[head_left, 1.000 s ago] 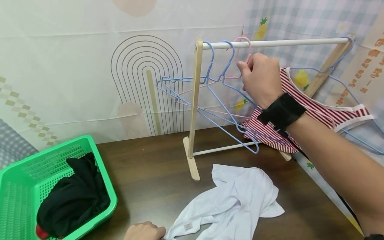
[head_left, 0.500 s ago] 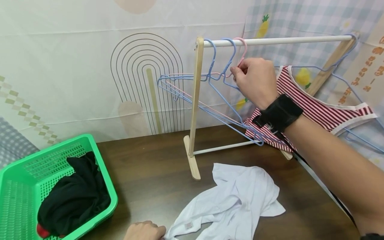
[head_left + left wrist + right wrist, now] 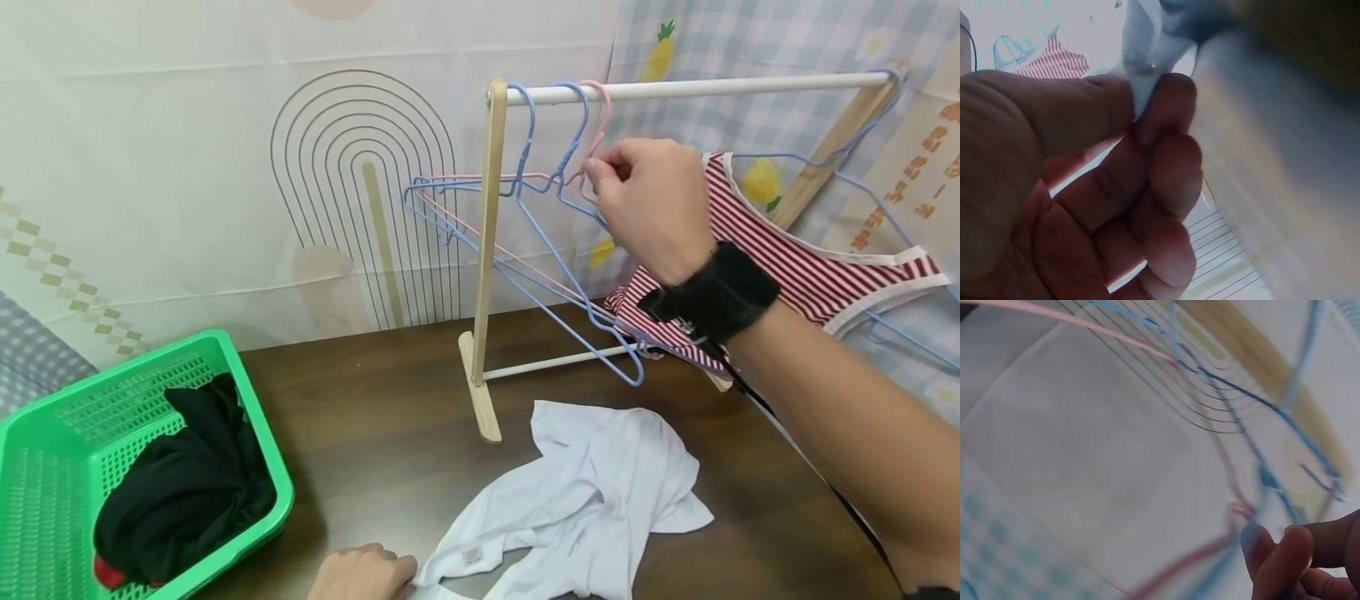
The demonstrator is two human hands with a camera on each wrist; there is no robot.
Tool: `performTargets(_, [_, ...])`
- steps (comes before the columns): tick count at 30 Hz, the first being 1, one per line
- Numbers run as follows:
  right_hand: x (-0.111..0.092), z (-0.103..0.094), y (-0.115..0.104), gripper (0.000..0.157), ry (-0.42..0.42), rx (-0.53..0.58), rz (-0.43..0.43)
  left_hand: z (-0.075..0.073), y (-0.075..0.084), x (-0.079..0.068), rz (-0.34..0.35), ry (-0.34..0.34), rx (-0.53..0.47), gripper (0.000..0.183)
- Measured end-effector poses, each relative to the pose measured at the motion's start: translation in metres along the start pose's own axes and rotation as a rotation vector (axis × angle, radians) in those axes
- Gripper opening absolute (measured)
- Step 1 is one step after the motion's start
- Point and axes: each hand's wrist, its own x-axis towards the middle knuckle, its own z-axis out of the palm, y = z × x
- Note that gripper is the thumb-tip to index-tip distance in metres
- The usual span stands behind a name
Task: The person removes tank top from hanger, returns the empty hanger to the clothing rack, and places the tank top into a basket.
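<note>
My right hand [image 3: 656, 196] pinches a pink hanger [image 3: 606, 112] at its neck, thumb against fingers, with the hook over the white rod [image 3: 750, 87] of a small clothes rack. In the right wrist view the fingertips meet at the pink hanger's neck [image 3: 1241, 515], near blue wire. Two blue hangers [image 3: 532, 117] hang just left of it. My left hand [image 3: 362, 573], at the bottom edge of the head view, holds a corner of a crumpled white garment [image 3: 592, 492] lying on the table. Thumb and forefinger squeeze the white cloth [image 3: 1141, 56] in the left wrist view.
A red-and-white striped tank top [image 3: 795, 271] hangs on a blue hanger at the rack's right end. To the left stands a green basket [image 3: 285, 492] containing black cloth [image 3: 187, 483] and a bit of red. A wooden post [image 3: 489, 242] carries the rod's left end.
My right hand has shifted the pink hanger a little left along the rod, close beside the blue ones. The left hand and white garment have stayed put.
</note>
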Motion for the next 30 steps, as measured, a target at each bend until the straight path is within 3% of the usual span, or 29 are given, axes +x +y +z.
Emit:
performTargets(5, [-0.042,-0.024,-0.011,0.029,0.120,0.048,-0.097,0.000,0.004,-0.001,0.029,0.091,-0.012,0.025])
performTargets(9, [-0.097,-0.030,-0.013,0.019,0.186,0.117,-0.227,0.003,0.010,0.003,0.077,0.155,0.038,0.016])
performTargets(11, [-0.126,-0.028,-0.010,0.018,0.160,0.156,-0.311,0.004,0.015,0.006,0.116,0.209,0.070,0.015])
performTargets(15, [-0.179,-0.012,0.002,0.017,-0.072,0.195,-0.407,0.006,0.021,0.015,0.204,0.351,0.089,0.018])
performTargets(17, [-0.202,-0.001,0.013,0.013,-0.222,0.153,-0.374,0.006,0.023,0.022,0.244,0.413,0.085,0.020])
performTargets(19, [-0.219,0.011,0.026,0.024,-0.352,0.088,-0.315,0.006,0.026,0.029,0.253,0.445,0.065,0.021])
performTargets(24, [-0.242,0.042,0.069,0.056,-0.582,-0.062,-0.155,0.004,0.036,0.046,0.235,0.447,0.011,0.019])
performTargets(30, [-0.250,0.062,0.100,0.093,-0.824,-0.175,0.018,-0.001,0.046,0.057,0.199,0.378,0.024,0.015])
